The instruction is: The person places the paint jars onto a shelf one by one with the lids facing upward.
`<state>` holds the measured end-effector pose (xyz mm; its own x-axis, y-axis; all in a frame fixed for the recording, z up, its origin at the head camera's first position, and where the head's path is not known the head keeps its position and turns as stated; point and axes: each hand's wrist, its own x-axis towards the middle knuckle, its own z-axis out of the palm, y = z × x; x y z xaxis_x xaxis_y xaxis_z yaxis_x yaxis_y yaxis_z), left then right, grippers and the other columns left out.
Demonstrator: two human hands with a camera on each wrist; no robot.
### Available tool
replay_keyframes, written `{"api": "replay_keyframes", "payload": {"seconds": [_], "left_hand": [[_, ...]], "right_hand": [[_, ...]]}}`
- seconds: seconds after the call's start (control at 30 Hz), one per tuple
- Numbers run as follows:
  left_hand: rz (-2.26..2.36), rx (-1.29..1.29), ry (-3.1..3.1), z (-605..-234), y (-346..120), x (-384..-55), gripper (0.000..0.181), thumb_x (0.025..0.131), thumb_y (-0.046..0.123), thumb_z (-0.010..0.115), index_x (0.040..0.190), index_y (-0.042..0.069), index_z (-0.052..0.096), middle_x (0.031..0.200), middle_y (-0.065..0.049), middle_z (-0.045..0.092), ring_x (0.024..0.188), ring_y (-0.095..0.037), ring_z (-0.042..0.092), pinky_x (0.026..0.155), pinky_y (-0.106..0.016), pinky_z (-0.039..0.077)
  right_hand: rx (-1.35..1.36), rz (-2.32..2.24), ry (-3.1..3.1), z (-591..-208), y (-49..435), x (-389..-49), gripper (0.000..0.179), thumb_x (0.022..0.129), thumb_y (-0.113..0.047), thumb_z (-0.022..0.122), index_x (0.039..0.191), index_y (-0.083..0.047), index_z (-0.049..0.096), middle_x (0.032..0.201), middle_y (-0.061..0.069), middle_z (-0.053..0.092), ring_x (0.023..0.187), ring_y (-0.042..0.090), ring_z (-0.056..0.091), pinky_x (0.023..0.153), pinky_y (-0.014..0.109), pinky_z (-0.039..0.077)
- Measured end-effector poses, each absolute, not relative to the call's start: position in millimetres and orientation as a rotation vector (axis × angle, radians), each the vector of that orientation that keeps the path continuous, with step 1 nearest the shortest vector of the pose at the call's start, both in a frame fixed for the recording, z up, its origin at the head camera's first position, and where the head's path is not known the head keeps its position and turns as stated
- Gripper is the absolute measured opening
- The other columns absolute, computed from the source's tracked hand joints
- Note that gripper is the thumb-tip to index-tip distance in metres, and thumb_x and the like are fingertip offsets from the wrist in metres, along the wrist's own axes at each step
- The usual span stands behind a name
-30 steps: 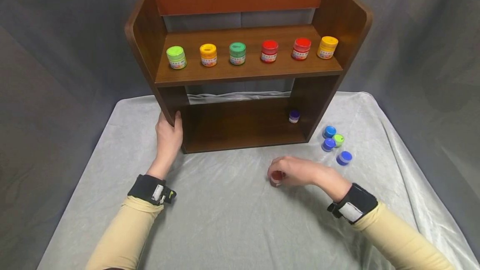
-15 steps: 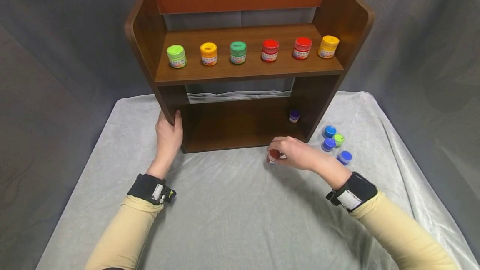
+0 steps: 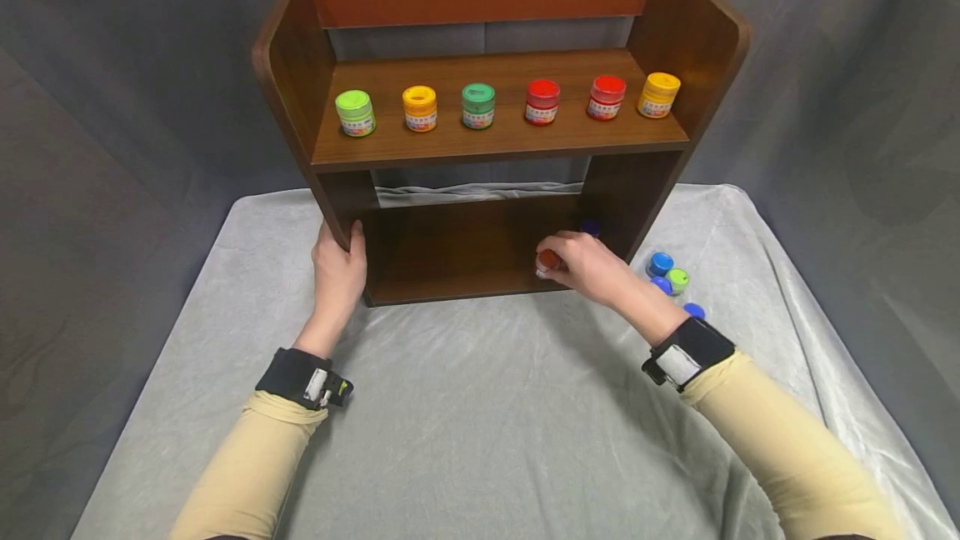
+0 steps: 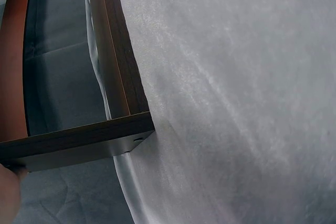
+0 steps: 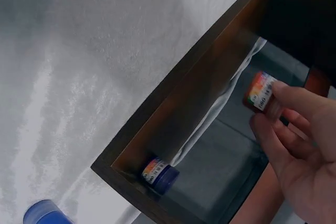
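Observation:
My left hand (image 3: 339,277) grips the left side panel of a dark brown two-tier wooden shelf (image 3: 450,261), thumb at the panel's front edge. In the left wrist view only part of that hand shows, at the lower left by the panel. My right hand (image 3: 594,272) pinches a small reddish-brown paint jar (image 3: 547,263) between thumb and fingers, over the front of the lower tier. In the right wrist view the jar's label (image 5: 261,92) faces the camera. A dark purple paint jar (image 5: 160,176) stands at the lower tier's right end, partly hidden by my right hand in the head view.
Along the upper tier stand several paint jars: light green (image 3: 356,113), yellow-orange (image 3: 420,109), green (image 3: 477,107), red (image 3: 542,102) and yellow (image 3: 659,96). Right of the shelf, blue jars (image 3: 661,264) and a light green jar (image 3: 677,281) sit on the grey cloth (image 3: 450,415).
My right hand has carried the reddish-brown jar from above the cloth forward to the lower tier. My left hand has stayed on the side panel.

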<state>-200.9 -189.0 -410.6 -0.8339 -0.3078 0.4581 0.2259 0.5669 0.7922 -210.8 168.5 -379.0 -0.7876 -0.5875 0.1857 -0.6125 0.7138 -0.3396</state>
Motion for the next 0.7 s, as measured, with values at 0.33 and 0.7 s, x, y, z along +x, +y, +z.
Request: {"api": "replay_keyframes", "payload": {"seconds": [0.33, 0.7], "left_hand": [[-1.238, 0.068, -2.232, -411.4, -188.6, -202.1, 0.037, 0.101, 0.019, 0.052, 0.127, -0.007, 0.053, 0.118, -0.028, 0.062, 0.115, -0.043, 0.061, 0.097, -0.054, 0.046], [-1.259, 0.068, -2.228, -412.2, -189.4, -201.1, 0.037, 0.102, 0.02, 0.052, 0.128, -0.006, 0.054, 0.119, -0.028, 0.063, 0.115, -0.042, 0.061, 0.097, -0.054, 0.046]], "right_hand": [[0.77, 0.576, -2.88, -386.7, 166.8, -238.8, 0.033, 0.088, -0.013, 0.076, 0.116, 0.0, 0.068, 0.106, 0.018, 0.071, 0.094, 0.029, 0.068, 0.086, 0.043, 0.057], [0.668, 0.616, -2.912, -395.2, 168.7, -260.0, 0.031, 0.089, -0.009, 0.074, 0.118, 0.0, 0.066, 0.105, 0.018, 0.071, 0.095, 0.031, 0.067, 0.089, 0.045, 0.056]]}}
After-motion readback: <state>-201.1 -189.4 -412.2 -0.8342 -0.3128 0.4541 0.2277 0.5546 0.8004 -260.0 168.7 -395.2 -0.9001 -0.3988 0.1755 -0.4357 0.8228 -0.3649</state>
